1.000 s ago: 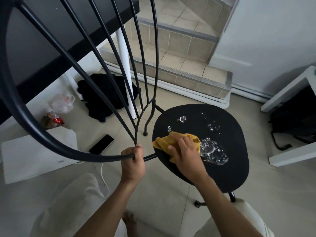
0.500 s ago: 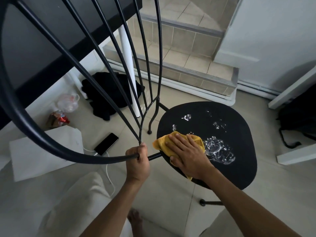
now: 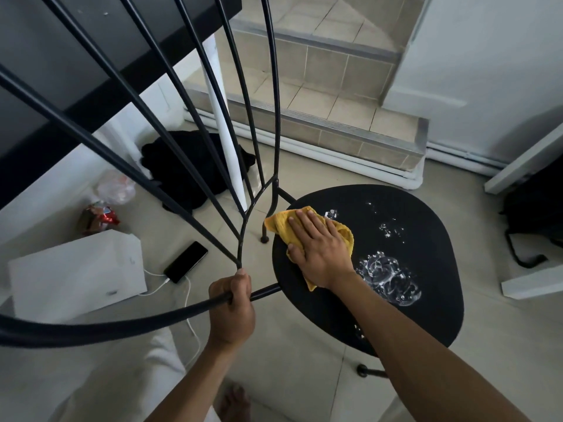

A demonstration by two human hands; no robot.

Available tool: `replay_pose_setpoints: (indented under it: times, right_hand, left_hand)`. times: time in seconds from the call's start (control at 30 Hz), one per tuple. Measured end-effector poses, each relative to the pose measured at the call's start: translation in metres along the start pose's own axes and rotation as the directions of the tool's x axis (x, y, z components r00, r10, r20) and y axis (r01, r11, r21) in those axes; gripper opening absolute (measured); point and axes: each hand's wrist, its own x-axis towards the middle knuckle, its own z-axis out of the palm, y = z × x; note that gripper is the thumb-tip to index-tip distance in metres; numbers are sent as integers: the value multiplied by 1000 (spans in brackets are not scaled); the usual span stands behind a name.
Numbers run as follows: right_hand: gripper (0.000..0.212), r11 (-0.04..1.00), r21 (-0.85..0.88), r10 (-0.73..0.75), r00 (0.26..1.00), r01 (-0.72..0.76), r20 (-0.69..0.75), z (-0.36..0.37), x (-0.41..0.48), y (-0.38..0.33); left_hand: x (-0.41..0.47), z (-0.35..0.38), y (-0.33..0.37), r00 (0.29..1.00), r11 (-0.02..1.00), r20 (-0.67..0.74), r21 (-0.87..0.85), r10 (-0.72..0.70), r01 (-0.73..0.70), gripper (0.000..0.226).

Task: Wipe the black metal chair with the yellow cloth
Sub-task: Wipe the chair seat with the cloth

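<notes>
Mid-wipe: your right hand [image 3: 320, 254] lies flat, grip open, pressing the yellow cloth [image 3: 280, 226] on the rear edge of the black metal chair [image 3: 426, 315] seat, left hand [image 3: 233, 309] grip closed round the backrest rail [image 3: 152, 315]; next, I'd judge, sweep the cloth across the suds [image 3: 387, 278] just beside it.

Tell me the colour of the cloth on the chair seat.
The cloth is yellow; head view shows it.

Crumpled yellow cloth [image 3: 281, 227] on wet black chair seat [image 3: 417, 208].
</notes>
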Motion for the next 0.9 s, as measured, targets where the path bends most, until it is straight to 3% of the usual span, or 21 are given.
replay_pose_setpoints:
  times: [0.37, 0.63, 0.8, 0.9]
  right_hand:
    - [64, 967, 30, 254, 966, -252, -59, -2, 34, 23]
    - [64, 903, 46, 429, 900, -427, -70, -4, 25, 34]
    - [74, 877, 5, 480, 877, -480, -19, -3, -6, 35]
    - [78, 902, -55, 430, 902, -428, 34, -12, -21, 34]
  left_hand:
    - [0, -2, 0, 998, 996, 7, 60, -62, 61, 46]
    - [1, -2, -4, 999, 997, 6, 48, -52, 52, 44]
    - [0, 0, -6, 1000, 999, -7, 34, -25, 25, 42]
    - [0, 2, -4, 1000, 1000, -18, 10, -25, 25, 41]
